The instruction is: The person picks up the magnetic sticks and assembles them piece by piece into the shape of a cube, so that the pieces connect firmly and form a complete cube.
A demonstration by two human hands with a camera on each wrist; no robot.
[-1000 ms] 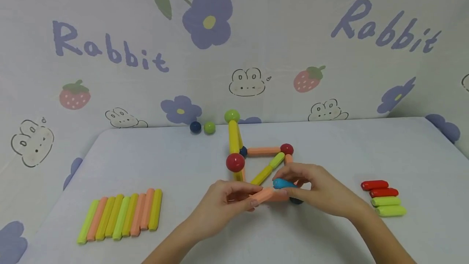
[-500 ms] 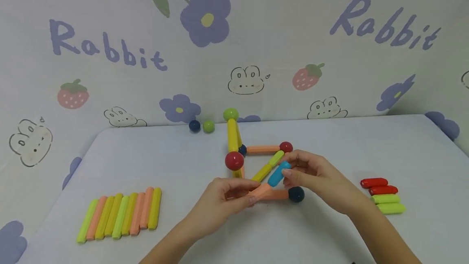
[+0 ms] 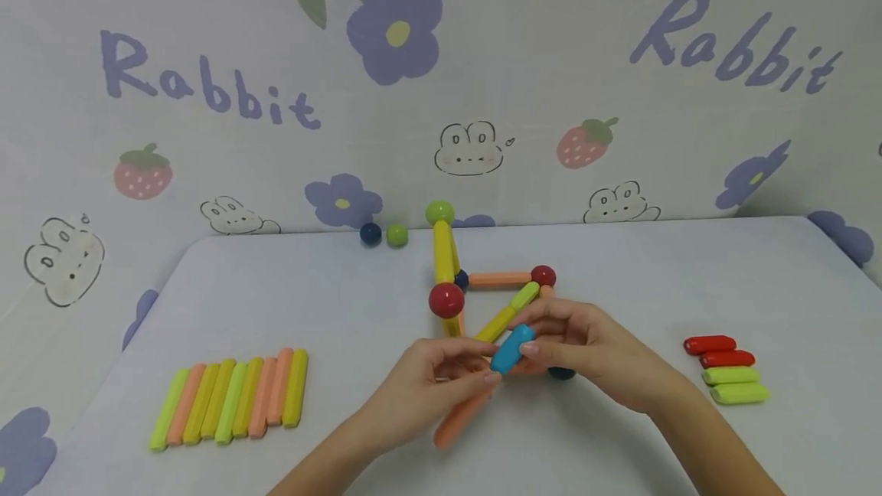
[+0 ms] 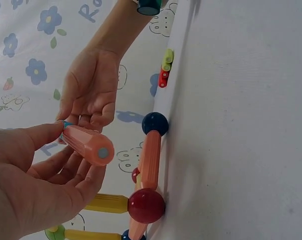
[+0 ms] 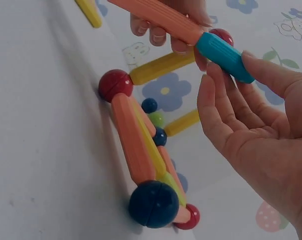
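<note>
Two toy sticks are held up above the white desk (image 3: 792, 289), end to end and touching: an orange stick (image 3: 463, 419) and a shorter blue stick (image 3: 511, 350). The orange stick is gripped near its joined end between the thumb and fingers of the left hand (image 3: 430, 377), its free end being pointed toward the near side. In that free end a grey disc (image 4: 103, 153) is shown. The blue stick is pinched by the thumb and fingers of the right hand (image 3: 582, 347).

Just beyond the hands, a frame (image 3: 499, 279) of sticks and balls is stood on the desk. Its base is cornered by a dark blue ball (image 5: 154, 204) at the near right, partly hidden from above, and a red ball (image 3: 543, 276) at the far right. Across the base a yellow stick (image 3: 496, 324) and a light green stick (image 3: 524, 296) are laid in one slanting line. The left side is raised on yellow uprights and topped by a second red ball (image 3: 446, 300) and a green ball (image 3: 439, 212).

At the left, nine sticks (image 3: 230, 403) are lined up side by side. At the right, two red sticks (image 3: 710, 344) and two short green sticks (image 3: 730, 375) are grouped. Two loose balls (image 3: 396, 235) are set near the back edge, before a printed cloth (image 3: 517, 60).
</note>
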